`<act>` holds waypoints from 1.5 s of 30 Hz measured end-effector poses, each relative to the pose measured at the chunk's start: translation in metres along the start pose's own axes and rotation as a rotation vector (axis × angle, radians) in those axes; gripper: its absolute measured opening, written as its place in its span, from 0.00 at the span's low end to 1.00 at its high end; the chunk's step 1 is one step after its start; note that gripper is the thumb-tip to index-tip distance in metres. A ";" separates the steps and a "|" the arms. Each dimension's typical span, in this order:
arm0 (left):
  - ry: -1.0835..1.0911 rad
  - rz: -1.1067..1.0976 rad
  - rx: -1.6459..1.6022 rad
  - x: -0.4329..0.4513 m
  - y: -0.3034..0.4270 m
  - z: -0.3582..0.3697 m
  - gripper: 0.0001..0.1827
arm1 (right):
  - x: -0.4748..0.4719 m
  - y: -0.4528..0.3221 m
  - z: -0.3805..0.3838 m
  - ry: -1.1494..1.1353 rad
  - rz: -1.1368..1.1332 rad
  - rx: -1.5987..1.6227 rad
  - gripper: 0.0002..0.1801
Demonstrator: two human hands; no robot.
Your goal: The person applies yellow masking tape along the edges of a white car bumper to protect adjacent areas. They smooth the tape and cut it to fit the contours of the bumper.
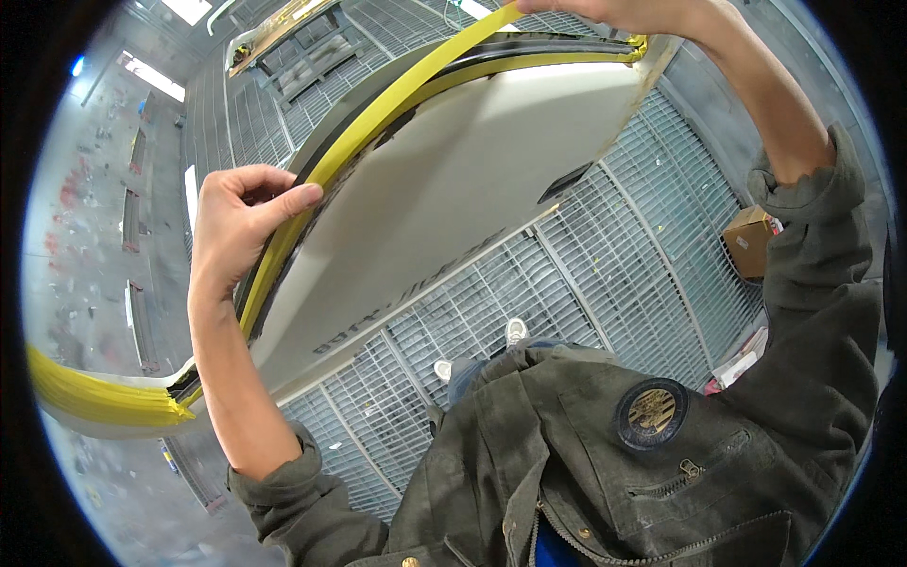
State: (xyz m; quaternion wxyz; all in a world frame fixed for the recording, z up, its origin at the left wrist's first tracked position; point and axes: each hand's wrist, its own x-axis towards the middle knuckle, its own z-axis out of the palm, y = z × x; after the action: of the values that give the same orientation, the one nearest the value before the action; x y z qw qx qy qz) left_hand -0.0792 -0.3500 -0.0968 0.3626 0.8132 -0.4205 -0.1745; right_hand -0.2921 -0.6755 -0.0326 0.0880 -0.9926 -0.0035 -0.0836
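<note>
A pale grey panel [453,163] with a curved upper edge stands before me, its lower face bearing dark writing. A strip of yellow masking tape [418,76] stretches between my hands along that edge. My left hand [230,220] pinches the tape against the edge at the left, thumb on top and fingers behind. At the top of the view my right hand [631,13] grips the strip's far end, partly cut off by the frame. Between the hands, the strip stands off a black rubber-like trim [517,49]. More yellow tape [482,69] lies below this trim.
Metal grating [623,248] forms the floor under my shoes. A yellow-wrapped part [106,393] is at lower left. A cardboard box [749,241] sits at right, and a workbench [297,42] stands beyond the panel. The wall [78,212] at left is paint-spotted.
</note>
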 end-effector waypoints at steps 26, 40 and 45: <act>-0.256 0.077 0.259 0.085 0.091 0.032 0.20 | -0.007 -0.010 0.012 -0.118 0.212 0.107 0.16; -0.339 -0.074 0.290 0.100 0.120 0.043 0.14 | -0.089 0.149 0.068 0.204 0.119 0.068 0.11; -0.294 -0.077 0.334 0.103 0.130 0.055 0.14 | -0.076 0.135 0.074 0.131 0.261 -0.009 0.12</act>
State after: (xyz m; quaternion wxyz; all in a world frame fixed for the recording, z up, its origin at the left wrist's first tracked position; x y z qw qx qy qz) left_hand -0.1238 -0.5082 -0.0363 0.1507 0.8431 -0.4607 -0.2328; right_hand -0.3520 -0.7948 -0.1405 0.0940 -0.9775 0.1316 -0.1358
